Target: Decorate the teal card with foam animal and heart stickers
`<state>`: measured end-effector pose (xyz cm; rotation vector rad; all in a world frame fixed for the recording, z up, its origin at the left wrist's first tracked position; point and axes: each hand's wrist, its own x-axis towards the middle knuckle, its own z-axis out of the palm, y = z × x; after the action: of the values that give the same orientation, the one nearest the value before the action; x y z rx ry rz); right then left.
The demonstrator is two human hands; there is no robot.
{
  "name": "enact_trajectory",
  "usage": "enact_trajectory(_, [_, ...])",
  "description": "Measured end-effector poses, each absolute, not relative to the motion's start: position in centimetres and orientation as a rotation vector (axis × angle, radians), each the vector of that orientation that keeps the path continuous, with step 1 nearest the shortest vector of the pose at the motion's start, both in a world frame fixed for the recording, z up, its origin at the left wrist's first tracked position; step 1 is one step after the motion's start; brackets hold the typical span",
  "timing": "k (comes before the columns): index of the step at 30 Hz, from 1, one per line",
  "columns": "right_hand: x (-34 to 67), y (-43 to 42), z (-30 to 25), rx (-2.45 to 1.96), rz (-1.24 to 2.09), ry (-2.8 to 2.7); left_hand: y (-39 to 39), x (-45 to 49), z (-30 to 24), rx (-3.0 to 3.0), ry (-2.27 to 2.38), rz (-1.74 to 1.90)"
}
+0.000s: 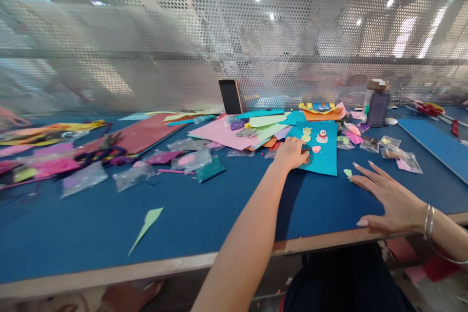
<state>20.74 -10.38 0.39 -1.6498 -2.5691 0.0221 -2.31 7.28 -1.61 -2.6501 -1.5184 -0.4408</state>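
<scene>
Silver bangles (426, 222), apparently dark clothing (343, 280)

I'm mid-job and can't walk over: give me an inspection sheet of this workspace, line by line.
Surface: blue tabletop; a pale green paper sliver lies near its front edge.
Job's things: turquoise card bearing a yellow figure, a snowman and a pink piece.
Clutter: coloured paper sheets and clear packets, some of them blurred.
Hands: left hand at the card's left side, grip unclear; right hand open, fingers spread, near a small green scrap, contact unclear.
Cables: nothing seen.
Surroundings: perforated metal screen behind; phone propped before it.
</scene>
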Motion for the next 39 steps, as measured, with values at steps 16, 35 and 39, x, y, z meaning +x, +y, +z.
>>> enact_trajectory(16, [18.9,-7.0,-0.2,-1.584,0.194,-2.677,7.6,-2.4,-1.9,-2.648,-1.512,-0.428])
enact_trajectory(35, [20.5,-7.3,4.1,-1.684,0.680,-2.750,3.8,-0.6,0.8,-2.510,-1.267,-0.814])
enact_trajectory(39, [21.3,-5.3,2.9,-1.421,0.610,-2.835,2.6,0.4,1.3,-2.501,-1.129,-0.915])
